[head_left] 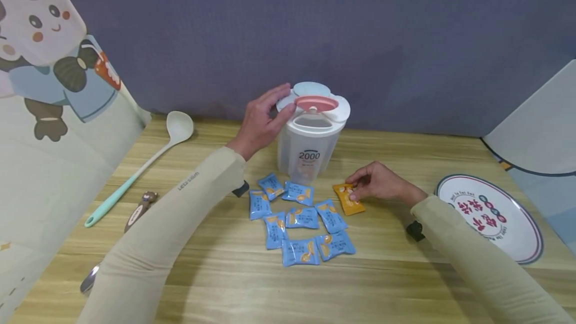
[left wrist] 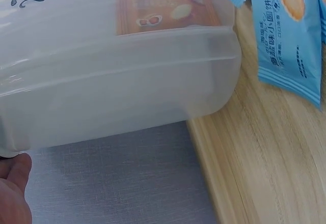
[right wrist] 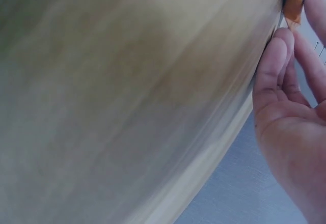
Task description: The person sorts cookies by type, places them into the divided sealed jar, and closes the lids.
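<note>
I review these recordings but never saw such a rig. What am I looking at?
No machine here: these are a person's two bare hands. The wide picture comes from a camera worn on the head; the other two, from one on each wrist. The left hand rests on the lid of a clear container; an orange packet shows through its wall. The right hand pinches another orange packet. On the table lie eight blue packets, a ladle and bear-handled utensil at the left, and a plate at the right.

The translucent container (head_left: pixel 309 146), white-lidded and marked 2000, stood upright on the tabletop (head_left: pixel 216 279) with one orange packet (left wrist: pixel 168 12) visible inside, while a yellow-orange packet (head_left: pixel 346 200), printed and slanting, was pinched just beside it.
</note>
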Action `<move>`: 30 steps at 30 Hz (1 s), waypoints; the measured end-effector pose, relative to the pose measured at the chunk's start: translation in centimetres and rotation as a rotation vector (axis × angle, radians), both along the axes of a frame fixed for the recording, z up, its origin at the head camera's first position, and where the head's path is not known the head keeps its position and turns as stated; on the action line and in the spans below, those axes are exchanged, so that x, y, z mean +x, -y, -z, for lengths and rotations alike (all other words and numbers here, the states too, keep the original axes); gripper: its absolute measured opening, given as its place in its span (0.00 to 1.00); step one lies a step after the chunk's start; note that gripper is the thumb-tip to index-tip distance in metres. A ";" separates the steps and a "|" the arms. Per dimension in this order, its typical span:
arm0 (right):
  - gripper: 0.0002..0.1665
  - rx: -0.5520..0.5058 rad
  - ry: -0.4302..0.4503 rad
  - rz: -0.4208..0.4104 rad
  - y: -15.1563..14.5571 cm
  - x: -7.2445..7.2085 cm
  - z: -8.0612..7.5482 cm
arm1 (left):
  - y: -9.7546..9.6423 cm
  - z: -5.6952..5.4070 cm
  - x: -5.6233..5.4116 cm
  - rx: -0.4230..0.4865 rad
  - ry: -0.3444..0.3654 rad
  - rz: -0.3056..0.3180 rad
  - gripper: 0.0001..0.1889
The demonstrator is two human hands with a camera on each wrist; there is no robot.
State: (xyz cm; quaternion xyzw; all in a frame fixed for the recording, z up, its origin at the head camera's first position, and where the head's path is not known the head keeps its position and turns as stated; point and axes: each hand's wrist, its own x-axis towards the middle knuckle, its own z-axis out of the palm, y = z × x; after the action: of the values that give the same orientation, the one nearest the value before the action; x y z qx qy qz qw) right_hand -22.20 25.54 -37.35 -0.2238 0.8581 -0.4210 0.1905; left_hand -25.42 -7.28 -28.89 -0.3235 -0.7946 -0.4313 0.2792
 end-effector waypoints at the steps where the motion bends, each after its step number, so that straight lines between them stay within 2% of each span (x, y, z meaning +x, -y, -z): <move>1: 0.25 0.001 0.004 0.004 0.1 0.0 0.0 | 0.0 0.0 0.0 0.006 -0.001 -0.002 0.23; 20: 0.15 0.000 -0.045 -0.004 0.1 0.2 -0.1 | -0.4 -0.4 0.0 0.074 -0.013 -0.036 0.20; 26: 0.09 -0.028 -0.133 0.016 -0.4 0.4 -0.2 | -0.4 -0.2 -0.1 0.093 -0.031 -0.038 0.19; 30: 0.09 -0.042 -0.173 0.073 -0.9 0.6 -0.7 | -0.4 -0.2 -0.1 0.104 -0.025 -0.038 0.19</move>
State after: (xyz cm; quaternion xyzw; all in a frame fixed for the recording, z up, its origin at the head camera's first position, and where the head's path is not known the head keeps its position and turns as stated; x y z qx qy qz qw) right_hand -21.58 26.42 -36.61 -0.2317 0.8700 -0.4246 0.0954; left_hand -25.51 -6.85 -28.73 -0.2987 -0.7735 -0.4626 0.3137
